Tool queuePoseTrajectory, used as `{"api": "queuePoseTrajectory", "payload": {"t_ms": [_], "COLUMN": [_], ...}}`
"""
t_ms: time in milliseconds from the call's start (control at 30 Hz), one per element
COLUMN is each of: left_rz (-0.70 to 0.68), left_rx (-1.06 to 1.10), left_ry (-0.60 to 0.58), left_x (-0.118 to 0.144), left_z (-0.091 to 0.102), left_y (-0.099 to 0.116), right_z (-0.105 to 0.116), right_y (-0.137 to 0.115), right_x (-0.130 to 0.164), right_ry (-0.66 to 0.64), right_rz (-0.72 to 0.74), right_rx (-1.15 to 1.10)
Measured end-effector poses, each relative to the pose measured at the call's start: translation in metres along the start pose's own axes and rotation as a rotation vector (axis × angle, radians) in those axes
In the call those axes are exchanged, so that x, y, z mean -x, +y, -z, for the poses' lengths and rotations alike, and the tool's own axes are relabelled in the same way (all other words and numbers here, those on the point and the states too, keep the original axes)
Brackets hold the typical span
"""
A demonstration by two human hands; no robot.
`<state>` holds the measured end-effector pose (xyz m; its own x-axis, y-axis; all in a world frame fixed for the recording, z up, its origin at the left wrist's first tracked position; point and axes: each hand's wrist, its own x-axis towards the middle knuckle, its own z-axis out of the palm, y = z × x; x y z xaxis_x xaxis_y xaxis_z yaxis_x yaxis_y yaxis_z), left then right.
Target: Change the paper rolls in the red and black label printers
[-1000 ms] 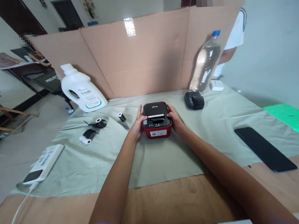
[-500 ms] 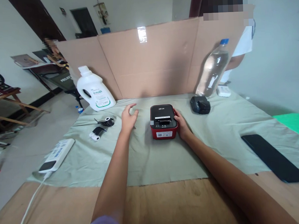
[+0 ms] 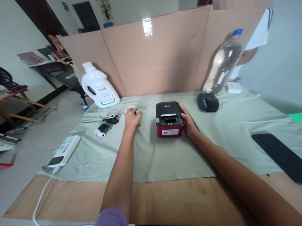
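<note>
A small label printer (image 3: 169, 117) with a black top and red base stands on the pale green cloth (image 3: 165, 155). My right hand (image 3: 188, 122) grips its right side. My left hand (image 3: 132, 118) lies on the cloth to the printer's left. Its fingers are curled down over a small label roll, which is hidden under them. Two more rolls with black tape, one (image 3: 111, 119) and another (image 3: 102, 130), lie further left, apart from my hand.
A cardboard screen (image 3: 158, 56) stands behind. A white detergent jug (image 3: 99, 87), a water bottle (image 3: 222, 65), a black device (image 3: 208, 102) and a small white box (image 3: 233, 87) sit along it. A white power bank (image 3: 64, 150) lies left, a black phone (image 3: 284, 157) right. Another person (image 3: 259, 35) stands back right.
My left hand left the printer's left side, moved left and came down with fingers curled over the small roll. My right hand stayed on the printer. The camera shifted slightly.
</note>
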<state>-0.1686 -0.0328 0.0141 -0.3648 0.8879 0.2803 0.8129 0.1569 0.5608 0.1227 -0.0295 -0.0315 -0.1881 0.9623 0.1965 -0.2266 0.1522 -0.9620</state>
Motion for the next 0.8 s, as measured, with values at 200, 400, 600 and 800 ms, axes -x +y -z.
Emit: {"api": "queuePoseTrajectory", "payload": {"t_ms": [200,400,600,800], "left_rz": [-0.017,0.025,0.009,0.114], "left_rx": [-0.065,-0.08,-0.098,-0.23], "left_ry": [0.006,-0.123,-0.437,0.082], "left_x": [-0.007,-0.011,-0.007,-0.014], "left_z": [0.008,0.026,0.035,0.057], "left_y": [-0.009,-0.004,0.017,-0.019], "right_z": [-0.001,-0.002,-0.001,-0.001], "right_y": [0.001,-0.003,-0.002,-0.001], "right_x": [0.0,0.002,0.002,0.001], "right_ry": [0.021,0.027,0.027,0.03], "right_rz": [0.09,0.07,0.084,0.083], "right_rx": [-0.017,0.023,-0.018,0.025]}}
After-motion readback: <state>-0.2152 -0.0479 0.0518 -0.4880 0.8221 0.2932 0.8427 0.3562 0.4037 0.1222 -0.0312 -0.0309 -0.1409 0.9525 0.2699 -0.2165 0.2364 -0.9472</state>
